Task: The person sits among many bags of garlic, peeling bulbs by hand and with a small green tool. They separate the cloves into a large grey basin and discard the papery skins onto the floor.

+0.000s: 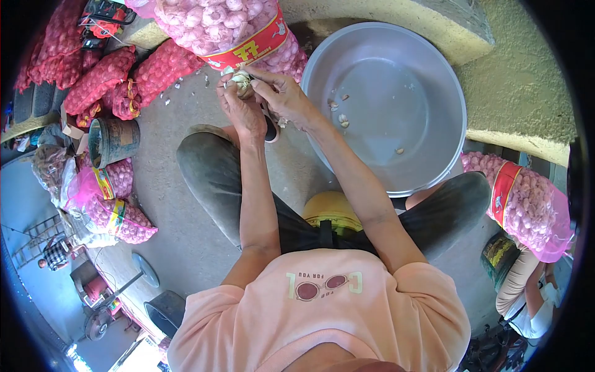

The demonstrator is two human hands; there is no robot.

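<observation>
My left hand (242, 116) is closed around a garlic bulb (242, 84) with loose, peeling skin. From the right, my right hand (286, 99) pinches the same bulb with its fingers and thumb. Both hands are just in front of a large mesh sack of garlic (217, 28) with a red and yellow label. Beside them on the right is a wide grey basin (434, 93). A few loose garlic cloves (344, 121) lie on its bottom.
Red mesh sacks (164, 71) lie at the left, with a dark bucket (114, 141) near them. Another garlic sack (527, 201) leans at the right, close to a seated person (527, 304). A concrete ledge (520, 87) runs behind the basin. A yellow stool (331, 208) is between my legs.
</observation>
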